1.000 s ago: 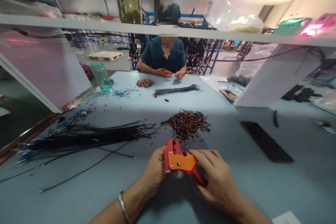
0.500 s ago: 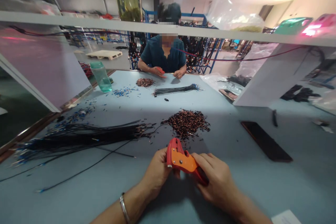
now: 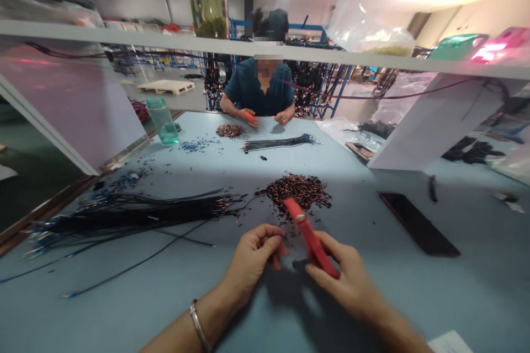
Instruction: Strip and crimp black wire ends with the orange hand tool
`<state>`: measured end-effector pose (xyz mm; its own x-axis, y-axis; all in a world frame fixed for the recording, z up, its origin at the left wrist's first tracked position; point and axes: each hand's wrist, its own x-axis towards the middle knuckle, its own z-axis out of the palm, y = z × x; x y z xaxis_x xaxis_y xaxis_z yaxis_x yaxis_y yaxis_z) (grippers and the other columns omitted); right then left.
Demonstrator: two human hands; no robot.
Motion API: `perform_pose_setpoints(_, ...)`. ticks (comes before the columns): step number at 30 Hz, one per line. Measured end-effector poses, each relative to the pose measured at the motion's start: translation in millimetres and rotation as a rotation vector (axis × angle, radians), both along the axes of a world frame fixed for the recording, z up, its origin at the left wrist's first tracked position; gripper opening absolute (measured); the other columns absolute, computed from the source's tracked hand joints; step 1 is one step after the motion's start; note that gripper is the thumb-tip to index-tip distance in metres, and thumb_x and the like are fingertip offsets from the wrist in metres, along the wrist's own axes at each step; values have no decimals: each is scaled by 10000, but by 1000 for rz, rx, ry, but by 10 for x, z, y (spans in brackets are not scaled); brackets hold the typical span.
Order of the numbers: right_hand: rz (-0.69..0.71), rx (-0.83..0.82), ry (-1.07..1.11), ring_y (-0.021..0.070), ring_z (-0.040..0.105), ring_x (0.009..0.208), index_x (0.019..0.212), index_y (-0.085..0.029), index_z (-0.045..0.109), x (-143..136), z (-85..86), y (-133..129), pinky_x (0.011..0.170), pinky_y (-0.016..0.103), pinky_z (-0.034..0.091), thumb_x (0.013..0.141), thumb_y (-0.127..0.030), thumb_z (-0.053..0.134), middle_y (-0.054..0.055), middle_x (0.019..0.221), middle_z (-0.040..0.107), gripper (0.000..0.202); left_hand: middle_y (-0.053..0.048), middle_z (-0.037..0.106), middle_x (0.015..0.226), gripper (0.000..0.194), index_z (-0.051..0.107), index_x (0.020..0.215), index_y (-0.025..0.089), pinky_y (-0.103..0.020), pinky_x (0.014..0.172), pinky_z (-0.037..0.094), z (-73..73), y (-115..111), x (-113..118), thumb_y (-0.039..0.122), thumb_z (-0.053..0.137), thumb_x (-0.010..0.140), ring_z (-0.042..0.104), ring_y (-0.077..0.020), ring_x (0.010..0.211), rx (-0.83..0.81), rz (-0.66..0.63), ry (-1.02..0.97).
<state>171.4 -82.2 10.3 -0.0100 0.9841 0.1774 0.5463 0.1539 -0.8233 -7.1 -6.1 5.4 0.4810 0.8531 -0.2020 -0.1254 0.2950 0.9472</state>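
Note:
Red crimping pliers (image 3: 310,236) are gripped in my right hand (image 3: 348,276), their head pointing up and left over the near edge of a pile of small black and copper pieces (image 3: 296,192). Just left of the pliers, my left hand (image 3: 256,256) is closed in a pinch; a tiny blue bit shows at the fingertips, too small to make out. A bundle of black wires with blue ends (image 3: 144,215) lies to the left, and one loose wire (image 3: 136,270) curves below it.
A black phone (image 3: 418,223) lies at the right. Across the table, a person (image 3: 259,88) holds a red tool near a smaller pile (image 3: 230,130) and wires (image 3: 281,143). A green bottle (image 3: 162,121) stands back left. A white shelf (image 3: 372,59) spans above.
The pliers have turned in my right hand, from their orange side showing to their narrow red edge. My left hand has come away from the pliers' head and pinches beside it.

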Motion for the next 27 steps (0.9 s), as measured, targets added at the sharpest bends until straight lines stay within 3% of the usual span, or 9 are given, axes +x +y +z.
perform_pose_setpoints(5,114,-266,827,217,631,735,1093,-170,592,89,-14,20,645,330,516,765,-425,605,70,870,650,417,-12,672,676,365,637,975,137,-223,492,407,41,31,-23,399,665,721,507,-81,452,36,42,34)
perform_pose_setpoints(8,118,-396,1078,218,657,710,1061,-185,625,88,-104,66,630,337,525,754,-410,589,77,859,672,382,-21,672,671,308,651,900,132,-217,485,400,25,39,-19,383,660,721,505,-77,452,41,56,45)
perform_pose_setpoints(16,71,-398,1237,225,682,752,996,-177,695,141,-219,140,688,347,539,761,-357,582,83,849,708,317,-17,666,672,223,650,817,140,-200,482,391,8,36,-24,343,647,727,495,-68,451,91,100,100)
perform_pose_setpoints(22,94,-455,1264,219,679,756,974,-184,714,168,-252,164,731,355,532,752,-330,598,75,852,716,290,-16,653,652,157,673,776,144,-207,489,388,-3,60,-37,284,626,722,512,-87,477,232,161,207)
perform_pose_setpoints(27,151,-424,1234,232,680,754,953,-195,718,177,-246,186,727,396,542,765,-351,584,82,855,723,278,-13,658,661,147,687,783,154,-218,556,432,160,114,-187,272,618,731,557,-102,532,303,217,233)
